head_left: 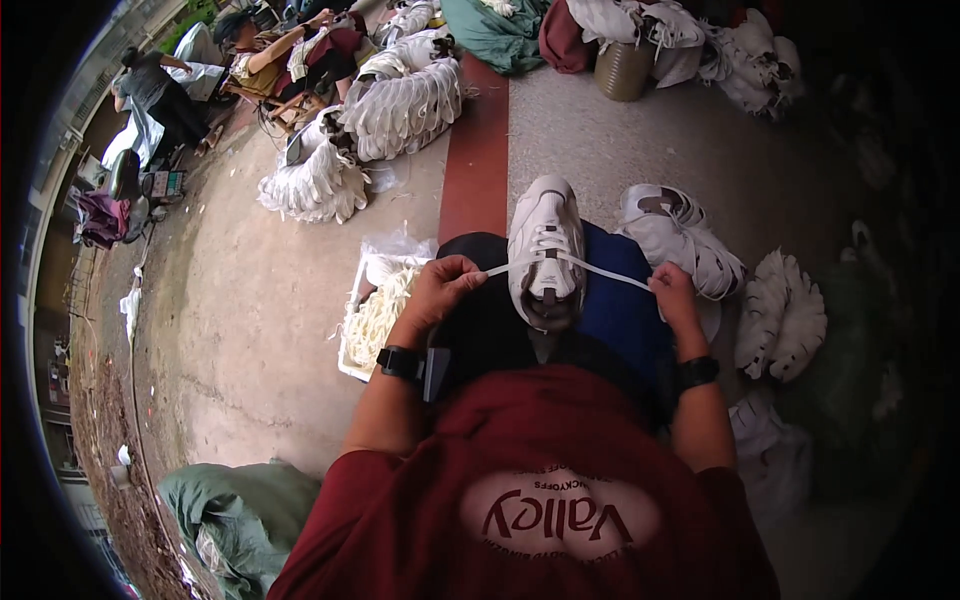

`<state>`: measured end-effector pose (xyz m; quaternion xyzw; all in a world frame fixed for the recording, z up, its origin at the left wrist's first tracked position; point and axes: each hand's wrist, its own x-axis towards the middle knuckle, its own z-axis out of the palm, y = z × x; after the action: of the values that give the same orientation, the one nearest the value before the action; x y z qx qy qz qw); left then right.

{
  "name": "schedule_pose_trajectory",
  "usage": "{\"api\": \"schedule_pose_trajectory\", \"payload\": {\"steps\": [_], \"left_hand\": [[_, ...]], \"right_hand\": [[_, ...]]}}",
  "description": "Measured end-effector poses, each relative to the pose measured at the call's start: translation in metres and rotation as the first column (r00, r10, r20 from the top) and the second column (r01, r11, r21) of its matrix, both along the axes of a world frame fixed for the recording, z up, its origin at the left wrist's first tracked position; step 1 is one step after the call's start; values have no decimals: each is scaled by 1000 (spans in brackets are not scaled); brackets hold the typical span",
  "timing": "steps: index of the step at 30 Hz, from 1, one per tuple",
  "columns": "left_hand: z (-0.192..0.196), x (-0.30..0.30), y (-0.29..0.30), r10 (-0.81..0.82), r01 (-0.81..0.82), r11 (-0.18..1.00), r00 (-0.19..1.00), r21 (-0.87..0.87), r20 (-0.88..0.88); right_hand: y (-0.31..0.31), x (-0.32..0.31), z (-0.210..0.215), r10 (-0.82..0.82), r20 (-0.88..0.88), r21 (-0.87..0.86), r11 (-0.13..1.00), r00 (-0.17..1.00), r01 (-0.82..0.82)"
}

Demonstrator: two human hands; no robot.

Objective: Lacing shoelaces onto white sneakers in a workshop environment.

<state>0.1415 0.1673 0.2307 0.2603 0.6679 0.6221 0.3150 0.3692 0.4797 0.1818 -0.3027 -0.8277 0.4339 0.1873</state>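
A white sneaker [545,215] with grey-brown trim rests upright on my lap, its toe pointing away from me. White lace crosses the lower part of its lacing area, and the two ends run out to either side. My left hand [447,287] pinches one end of the shoelace [603,270] beside the shoe's collar. On the other side my right hand [675,292] grips the opposite end. Both ends look drawn out fairly straight. Neither hand touches the shoe itself.
Left of my knees stands a white box [352,340] of cream laces. More white sneakers [670,225] lie at my right, beside bundled pale pieces [780,315]. Rows of white shoe parts [405,108] spread ahead. A green sack [240,520] sits at lower left; other people [285,55] are farther off.
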Motion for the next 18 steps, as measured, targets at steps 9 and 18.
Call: {"api": "schedule_pose_trajectory", "payload": {"steps": [9, 18], "left_hand": [[10, 9, 7, 19, -77, 992, 863, -96, -505], [20, 12, 3, -37, -64, 985, 827, -158, -561]], "right_hand": [[-77, -77, 59, 328, -115, 240, 925, 938, -294], [-73, -114, 62, 438, 115, 186, 872, 891, -453]]}}
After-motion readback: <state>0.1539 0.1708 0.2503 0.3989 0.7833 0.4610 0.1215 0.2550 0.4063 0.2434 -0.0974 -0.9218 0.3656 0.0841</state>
